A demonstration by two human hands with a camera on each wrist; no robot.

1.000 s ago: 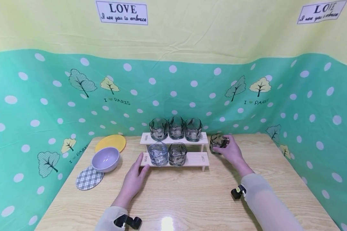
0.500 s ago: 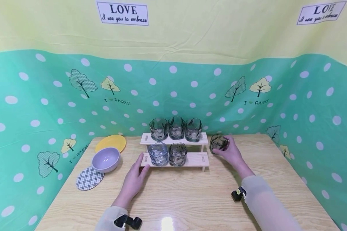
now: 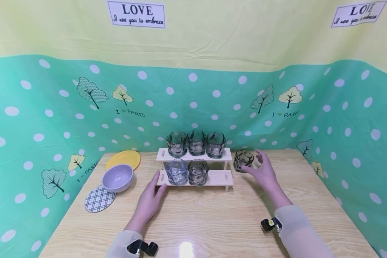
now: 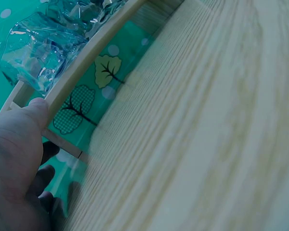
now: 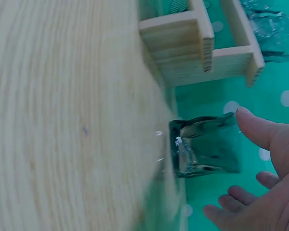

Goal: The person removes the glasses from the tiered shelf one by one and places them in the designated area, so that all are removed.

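My left hand point(image 3: 149, 199) holds the left end of the lower tier of a pale wooden two-tier rack point(image 3: 220, 178); its thumb point(image 4: 37, 109) lies at the front edge. That tier bears a bluish glass point(image 3: 176, 172) and a grey glass point(image 3: 198, 173); three more grey glasses point(image 3: 196, 144) line the upper tier. Right of the rack, another smoky glass point(image 3: 243, 161) stands upright on the table. My right hand point(image 3: 266, 173) is spread open beside it, fingers off the glass. The thumb point(image 5: 253, 127) is close to the glass rim; whether it touches, I cannot tell.
A yellow plate point(image 3: 129, 156), a lilac bowl point(image 3: 118, 178) and a checked round mat point(image 3: 100, 199) sit at the left of the wooden table point(image 3: 209, 222). A green dotted cloth point(image 3: 193, 93) rises behind the table and along both sides.
My right hand has let go of the smoky glass, its fingers spreading and drawing back slightly to the right. The glass stays in place; my left hand has not moved.
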